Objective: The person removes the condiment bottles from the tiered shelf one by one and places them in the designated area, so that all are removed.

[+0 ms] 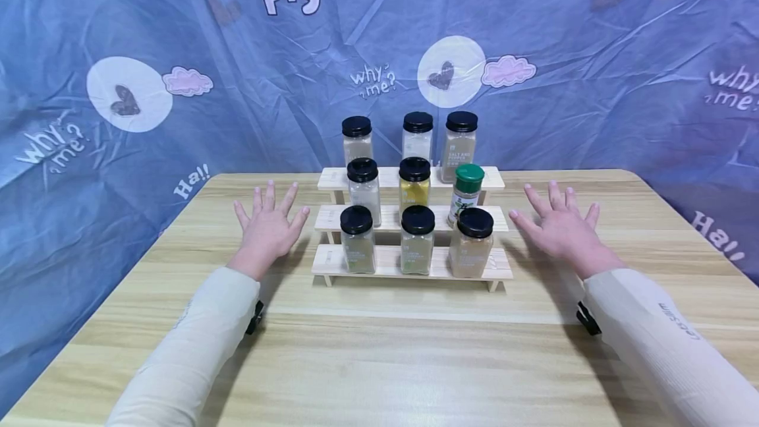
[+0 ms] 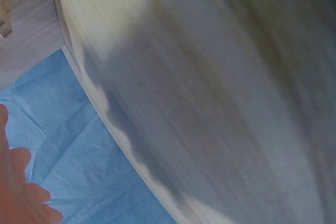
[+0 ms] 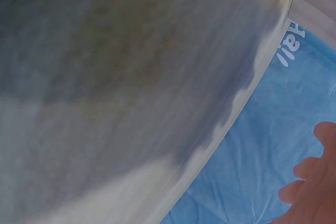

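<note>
In the head view my left hand (image 1: 268, 232) is held over the table with its fingers spread, left of a three-step wooden rack (image 1: 388, 259). To the rack's right my right hand (image 1: 560, 229) spreads its fingers in the same way. Both hold nothing and stay apart from the rack. Each step carries three clear spice jars. Black lids top most, such as the front-left jar (image 1: 358, 249), the yellow-filled middle jar (image 1: 414, 191) and the back-right jar (image 1: 459, 150). A green-capped shaker (image 1: 465, 193) stands at the right of the middle step. Back-row jars are partly hidden.
The rack stands on a pale wood-grain table (image 1: 379, 361) toward its far edge. Behind and around hangs a blue printed cloth (image 1: 284, 64). Both wrist views mostly show the shadowed table top (image 2: 184, 103) and its edge.
</note>
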`<state>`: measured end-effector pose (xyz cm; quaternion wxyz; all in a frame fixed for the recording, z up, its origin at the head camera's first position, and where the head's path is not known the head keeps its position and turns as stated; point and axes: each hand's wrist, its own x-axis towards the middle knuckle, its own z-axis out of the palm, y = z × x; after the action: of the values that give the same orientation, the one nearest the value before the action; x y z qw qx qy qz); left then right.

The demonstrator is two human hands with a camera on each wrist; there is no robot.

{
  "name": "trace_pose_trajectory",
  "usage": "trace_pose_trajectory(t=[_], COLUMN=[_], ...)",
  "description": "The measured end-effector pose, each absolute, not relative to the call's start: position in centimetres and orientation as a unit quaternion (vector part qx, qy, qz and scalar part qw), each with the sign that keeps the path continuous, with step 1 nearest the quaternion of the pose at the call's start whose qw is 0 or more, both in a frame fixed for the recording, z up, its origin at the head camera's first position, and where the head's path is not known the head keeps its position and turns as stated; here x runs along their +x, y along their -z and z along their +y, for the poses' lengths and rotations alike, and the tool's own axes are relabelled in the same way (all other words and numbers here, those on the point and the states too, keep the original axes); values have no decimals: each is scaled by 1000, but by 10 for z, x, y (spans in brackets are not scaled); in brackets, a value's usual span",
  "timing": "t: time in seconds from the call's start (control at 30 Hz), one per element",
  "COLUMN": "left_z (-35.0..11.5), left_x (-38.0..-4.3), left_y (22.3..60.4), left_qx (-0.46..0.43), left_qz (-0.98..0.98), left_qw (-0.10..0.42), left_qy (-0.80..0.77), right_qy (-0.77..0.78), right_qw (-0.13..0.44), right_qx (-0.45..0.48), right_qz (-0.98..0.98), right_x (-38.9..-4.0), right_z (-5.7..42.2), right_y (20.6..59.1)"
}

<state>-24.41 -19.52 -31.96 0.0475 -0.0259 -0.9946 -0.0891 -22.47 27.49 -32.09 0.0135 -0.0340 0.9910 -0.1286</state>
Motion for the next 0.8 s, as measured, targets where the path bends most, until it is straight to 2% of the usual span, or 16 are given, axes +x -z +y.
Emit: trace_pose_trajectory(t=[0.47, 0.8], left_z=[-195, -185], left_x=[-243, -240], left_y=[322, 318], left_qx=[-28, -72], left_qz=[-993, -969], left_qw=[55, 77], left_qy=[104, 225], right_qy=[130, 187], right_qw=[9, -1], right_qx=[-36, -66], right_qz=[991, 980], right_x=[-221, -205], right_z=[274, 265], right_y=[319, 300])
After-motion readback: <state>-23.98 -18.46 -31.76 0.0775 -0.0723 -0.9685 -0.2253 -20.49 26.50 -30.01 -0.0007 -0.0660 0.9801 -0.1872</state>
